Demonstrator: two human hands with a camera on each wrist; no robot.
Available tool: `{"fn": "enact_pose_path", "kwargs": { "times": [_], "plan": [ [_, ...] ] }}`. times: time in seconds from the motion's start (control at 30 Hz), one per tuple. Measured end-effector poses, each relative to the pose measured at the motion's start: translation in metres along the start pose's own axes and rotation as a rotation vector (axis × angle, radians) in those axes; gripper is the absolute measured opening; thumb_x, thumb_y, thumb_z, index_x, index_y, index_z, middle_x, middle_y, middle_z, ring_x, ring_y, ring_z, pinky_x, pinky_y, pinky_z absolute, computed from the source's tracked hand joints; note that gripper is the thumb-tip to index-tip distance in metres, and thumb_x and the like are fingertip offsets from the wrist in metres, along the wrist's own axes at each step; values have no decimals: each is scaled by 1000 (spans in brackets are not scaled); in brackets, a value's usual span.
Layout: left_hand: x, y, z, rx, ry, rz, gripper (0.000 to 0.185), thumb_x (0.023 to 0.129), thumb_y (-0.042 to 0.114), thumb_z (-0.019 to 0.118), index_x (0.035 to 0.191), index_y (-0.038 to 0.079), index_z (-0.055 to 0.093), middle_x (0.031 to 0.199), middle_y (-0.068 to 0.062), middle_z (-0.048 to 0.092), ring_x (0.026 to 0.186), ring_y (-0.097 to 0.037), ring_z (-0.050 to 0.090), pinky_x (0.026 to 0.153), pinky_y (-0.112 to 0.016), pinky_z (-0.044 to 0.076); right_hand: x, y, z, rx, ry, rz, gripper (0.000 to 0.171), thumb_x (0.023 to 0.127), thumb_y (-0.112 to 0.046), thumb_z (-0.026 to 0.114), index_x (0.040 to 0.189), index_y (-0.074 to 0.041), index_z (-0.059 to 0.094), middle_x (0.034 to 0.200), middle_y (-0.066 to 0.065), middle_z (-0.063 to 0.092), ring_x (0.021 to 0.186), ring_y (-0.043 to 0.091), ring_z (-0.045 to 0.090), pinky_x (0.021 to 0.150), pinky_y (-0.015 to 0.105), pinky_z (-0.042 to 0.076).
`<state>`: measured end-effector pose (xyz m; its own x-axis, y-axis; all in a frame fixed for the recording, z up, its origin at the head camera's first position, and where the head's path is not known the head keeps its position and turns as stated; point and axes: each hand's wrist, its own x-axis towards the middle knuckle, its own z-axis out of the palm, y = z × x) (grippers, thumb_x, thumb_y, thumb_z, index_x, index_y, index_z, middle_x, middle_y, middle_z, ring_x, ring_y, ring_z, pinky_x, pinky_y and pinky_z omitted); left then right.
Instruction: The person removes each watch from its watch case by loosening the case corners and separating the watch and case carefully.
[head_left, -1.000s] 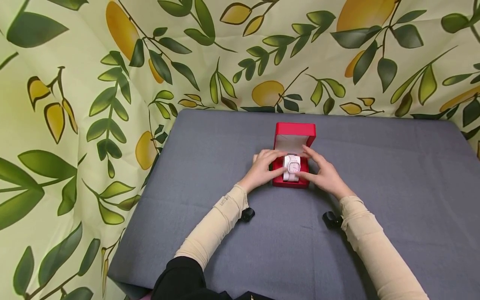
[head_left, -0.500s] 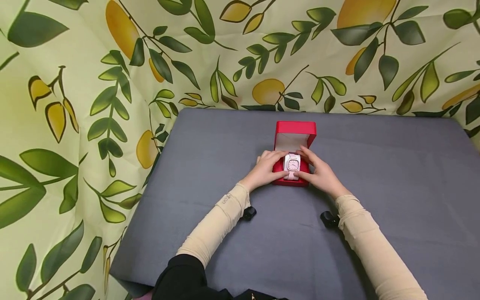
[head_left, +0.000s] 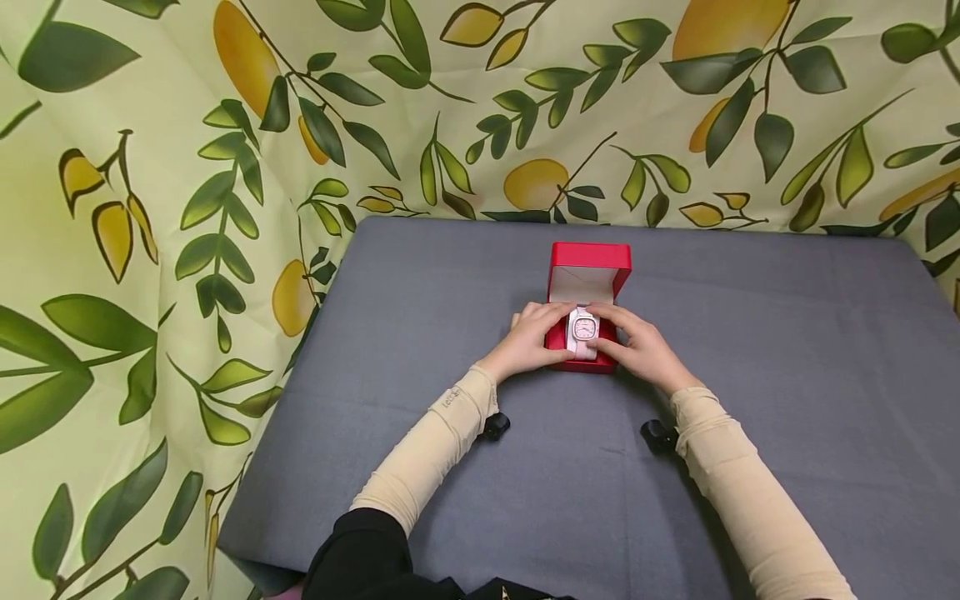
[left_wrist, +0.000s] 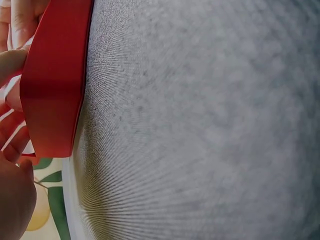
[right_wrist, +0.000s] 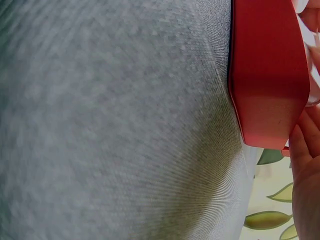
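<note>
The watch (head_left: 584,329) lies in the red box (head_left: 590,255) toward the far edge of the counter (head_left: 435,292), strap (head_left: 582,354) running near to far, between left hand (head_left: 527,338) and right hand (head_left: 639,347), both gripping its sides.

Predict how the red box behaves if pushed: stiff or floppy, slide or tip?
The red box looks stiff: straight walls, crisp edges. Its base lies flat on the grey cloth, so it would probably slide with some drag, not roll. The raised lid stands at the back, so pushing it there might swing it or tip the box.
</note>
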<state>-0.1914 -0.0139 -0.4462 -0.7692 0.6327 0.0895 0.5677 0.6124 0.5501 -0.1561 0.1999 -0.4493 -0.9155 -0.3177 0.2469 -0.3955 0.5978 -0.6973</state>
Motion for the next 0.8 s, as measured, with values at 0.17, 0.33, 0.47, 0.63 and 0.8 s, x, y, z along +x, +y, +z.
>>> {"fn": "enact_pose_path", "kwargs": {
  "times": [0.17, 0.33, 0.47, 0.63, 0.8],
  "plan": [
    [2, 1, -1, 22, -12, 7, 71, 80, 33, 69, 141, 15, 39, 140, -4, 48, 123, -20, 39, 88, -37, 32, 1, 2, -1, 16, -3, 25, 47, 84, -15, 69, 127, -7, 54, 128, 16, 55, 117, 28, 50, 98, 50, 41],
    [3, 2, -2, 41, -13, 8, 75, 79, 33, 71, 143, 12, 37, 139, -6, 48, 125, -22, 38, 89, -37, 32, 4, 0, -1, 26, 0, 38, 45, 85, -17, 67, 127, -8, 54, 128, 13, 55, 114, 26, 51, 96, 48, 42],
    [3, 1, -2, 64, -3, 12, 76, 78, 35, 72, 142, 12, 38, 138, -5, 49, 124, -20, 39, 89, -37, 31, 5, -2, -1, 26, 5, 41, 45, 85, -17, 67, 127, -9, 54, 128, 12, 55, 113, 24, 51, 95, 44, 42],
    [3, 0, -3, 89, 40, 45, 73, 78, 37, 72, 140, 13, 42, 135, -4, 52, 121, -19, 41, 88, -37, 32, 4, -3, -4, 40, -4, 56, 54, 82, -17, 71, 131, -9, 51, 132, 13, 53, 118, 28, 50, 98, 48, 41],
    [4, 0, -4, 94, 78, 70, 71, 77, 39, 72, 138, 14, 44, 134, -2, 54, 118, -18, 43, 86, -35, 32, 3, -2, -5, 78, -21, 46, 78, 73, -11, 78, 141, -7, 39, 139, 17, 45, 121, 33, 48, 100, 52, 37]
  ]
}}
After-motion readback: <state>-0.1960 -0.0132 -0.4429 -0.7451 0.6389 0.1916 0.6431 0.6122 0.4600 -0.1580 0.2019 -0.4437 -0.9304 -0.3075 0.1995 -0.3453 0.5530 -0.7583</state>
